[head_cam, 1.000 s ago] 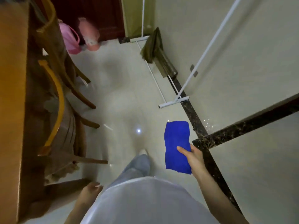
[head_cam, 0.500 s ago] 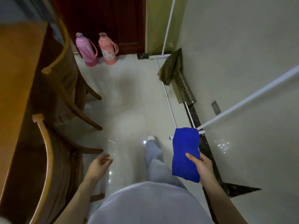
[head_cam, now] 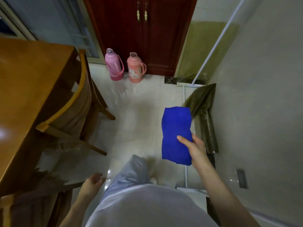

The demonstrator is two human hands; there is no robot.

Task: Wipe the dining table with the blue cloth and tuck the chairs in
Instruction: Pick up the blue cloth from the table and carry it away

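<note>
Standing on the pale tiled floor [head_cam: 139,115] alongside the dining table [head_cam: 32,82], the person is holding the blue cloth [head_cam: 176,128] out in front of them in the right hand [head_cam: 197,150]. The thumb [head_cam: 182,139] is pressing down on top of the folded cloth and the fingers are tucking beneath it. The cloth is being pinched by its near right edge and is hanging in the air over the tiles, well apart from the table. The left hand [head_cam: 92,181] is hanging low near the table's corner, its fingers loosely bent and gripping nothing.

One wooden chair [head_cam: 73,102] is sitting with its curved back close against the table's long edge, its legs sticking out onto the floor. A second chair [head_cam: 37,205], draped in brown fabric, is showing at the person's left side, partly under the tabletop.

Ahead, a purple flask [head_cam: 114,66] and a salmon-pink flask [head_cam: 135,70] are standing side by side, just apart, before dark red cabinet doors [head_cam: 142,43] with two pale handles [head_cam: 138,13]. The pink one is wearing a flowered band; any lettering on either is too small to read. To the right, an olive rag [head_cam: 203,102] is drooping from a white tube rack [head_cam: 213,49] by the wall.
</note>
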